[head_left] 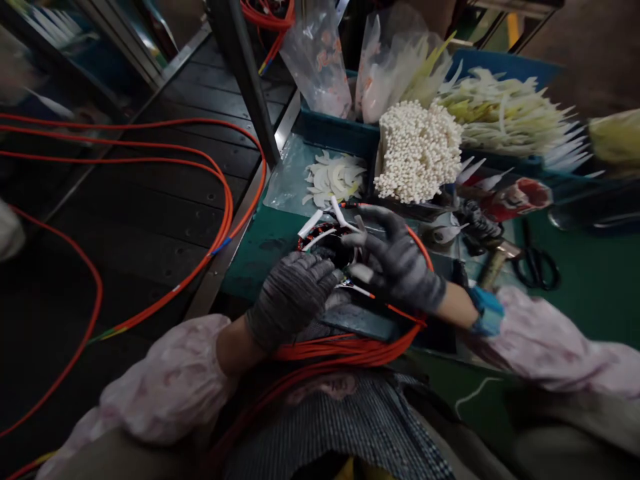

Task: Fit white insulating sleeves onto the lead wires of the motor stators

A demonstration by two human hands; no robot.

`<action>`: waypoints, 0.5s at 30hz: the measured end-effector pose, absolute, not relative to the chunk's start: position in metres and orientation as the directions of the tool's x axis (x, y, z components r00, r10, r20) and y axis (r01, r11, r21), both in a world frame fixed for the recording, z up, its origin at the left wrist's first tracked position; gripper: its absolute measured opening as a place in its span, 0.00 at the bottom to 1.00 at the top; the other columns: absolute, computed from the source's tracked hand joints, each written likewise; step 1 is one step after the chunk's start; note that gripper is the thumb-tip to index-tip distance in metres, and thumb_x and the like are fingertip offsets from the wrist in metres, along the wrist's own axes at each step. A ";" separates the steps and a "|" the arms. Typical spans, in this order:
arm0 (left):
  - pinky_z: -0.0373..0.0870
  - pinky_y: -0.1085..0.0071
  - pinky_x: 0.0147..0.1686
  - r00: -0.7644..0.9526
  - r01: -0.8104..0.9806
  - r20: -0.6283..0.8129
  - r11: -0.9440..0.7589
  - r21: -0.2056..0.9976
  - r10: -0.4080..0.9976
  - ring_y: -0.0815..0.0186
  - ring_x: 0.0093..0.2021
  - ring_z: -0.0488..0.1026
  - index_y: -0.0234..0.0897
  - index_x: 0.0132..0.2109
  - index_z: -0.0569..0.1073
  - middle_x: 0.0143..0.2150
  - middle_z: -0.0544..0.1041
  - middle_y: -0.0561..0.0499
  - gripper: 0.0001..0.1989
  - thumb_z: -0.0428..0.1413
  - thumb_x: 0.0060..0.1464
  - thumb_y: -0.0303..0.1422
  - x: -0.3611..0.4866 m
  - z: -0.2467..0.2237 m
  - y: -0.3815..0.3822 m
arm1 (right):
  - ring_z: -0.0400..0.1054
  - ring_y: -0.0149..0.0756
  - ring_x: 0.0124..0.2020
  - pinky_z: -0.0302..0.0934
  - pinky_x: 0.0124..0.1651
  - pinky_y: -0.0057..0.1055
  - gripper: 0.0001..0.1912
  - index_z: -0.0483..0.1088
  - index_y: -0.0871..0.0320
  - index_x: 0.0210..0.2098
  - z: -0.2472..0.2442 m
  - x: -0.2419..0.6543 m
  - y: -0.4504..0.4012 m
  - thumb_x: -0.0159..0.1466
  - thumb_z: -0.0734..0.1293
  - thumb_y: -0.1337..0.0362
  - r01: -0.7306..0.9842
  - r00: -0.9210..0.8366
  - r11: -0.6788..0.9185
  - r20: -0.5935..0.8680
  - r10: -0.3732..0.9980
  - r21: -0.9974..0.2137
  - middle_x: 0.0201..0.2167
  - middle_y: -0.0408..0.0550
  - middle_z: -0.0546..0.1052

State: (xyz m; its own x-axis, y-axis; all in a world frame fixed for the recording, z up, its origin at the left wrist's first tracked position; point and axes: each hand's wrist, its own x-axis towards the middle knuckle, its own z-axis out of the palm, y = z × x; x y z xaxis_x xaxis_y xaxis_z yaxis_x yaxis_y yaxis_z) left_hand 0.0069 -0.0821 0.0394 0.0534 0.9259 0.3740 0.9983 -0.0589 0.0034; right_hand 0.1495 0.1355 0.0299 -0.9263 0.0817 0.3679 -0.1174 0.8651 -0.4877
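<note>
In front of me is a dark round wound coil [320,235], like a motor stator, with orange-red lacing and white sleeved leads [311,224] standing up from it. My left hand [295,293], in a grey knit glove, rests on its near left side with the fingers together and curled over the edge; the fingertips are partly hidden. My right hand [400,257], gloved with pale fingertips, is at the right side, fingers bent and apart near the leads. An orange cable [345,353] loops below both hands and runs up behind my right wrist.
White curved slips [336,179] lie on plastic film. Behind are a bundle of thin white tubes [417,150] and a blue bin of pale strips [510,113]. Black scissors [537,263] and a hammer [495,263] lie right. Orange cables [220,180] cross the dark slatted surface at left.
</note>
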 end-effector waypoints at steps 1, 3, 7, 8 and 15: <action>0.74 0.57 0.46 0.045 0.999 0.397 -0.045 -0.010 0.917 0.55 0.47 0.81 0.37 0.54 0.81 0.48 0.86 0.47 0.09 0.58 0.75 0.34 0.008 0.038 -0.085 | 0.72 0.55 0.66 0.72 0.65 0.60 0.20 0.78 0.49 0.60 0.033 0.166 0.132 0.71 0.74 0.55 -0.176 -0.891 0.897 0.453 0.030 -0.405 0.63 0.55 0.77; 0.74 0.57 0.50 0.041 0.999 0.437 -0.026 -0.039 0.899 0.56 0.49 0.81 0.38 0.58 0.79 0.50 0.86 0.48 0.10 0.56 0.74 0.29 0.010 0.034 -0.091 | 0.77 0.50 0.55 0.75 0.56 0.52 0.22 0.75 0.51 0.64 0.036 0.193 0.125 0.73 0.73 0.55 -0.274 -0.853 0.928 0.510 -0.113 -0.252 0.54 0.55 0.82; 0.75 0.54 0.49 -0.018 1.000 0.463 0.011 0.019 0.886 0.55 0.47 0.81 0.43 0.56 0.78 0.49 0.87 0.51 0.08 0.60 0.73 0.37 0.012 0.028 -0.091 | 0.78 0.42 0.48 0.72 0.46 0.38 0.16 0.80 0.54 0.57 0.031 0.214 0.123 0.73 0.70 0.72 -0.307 -0.866 0.949 0.435 -0.247 -0.072 0.47 0.53 0.85; 0.74 0.54 0.47 -0.046 0.999 0.462 0.027 0.047 0.886 0.55 0.46 0.81 0.44 0.54 0.79 0.48 0.87 0.52 0.09 0.61 0.73 0.41 0.011 0.027 -0.089 | 0.78 0.41 0.46 0.71 0.44 0.36 0.16 0.81 0.53 0.56 0.029 0.212 0.125 0.73 0.69 0.73 -0.300 -0.866 0.952 0.436 -0.246 -0.059 0.47 0.52 0.85; 0.69 0.57 0.41 -0.108 0.991 0.581 0.040 0.127 0.807 0.57 0.40 0.79 0.44 0.43 0.79 0.40 0.86 0.53 0.11 0.58 0.75 0.42 0.013 0.025 -0.071 | 0.69 0.34 0.33 0.62 0.35 0.32 0.15 0.81 0.54 0.50 0.019 0.177 0.134 0.81 0.61 0.66 -0.331 -0.806 0.943 0.529 -0.267 -0.028 0.32 0.44 0.78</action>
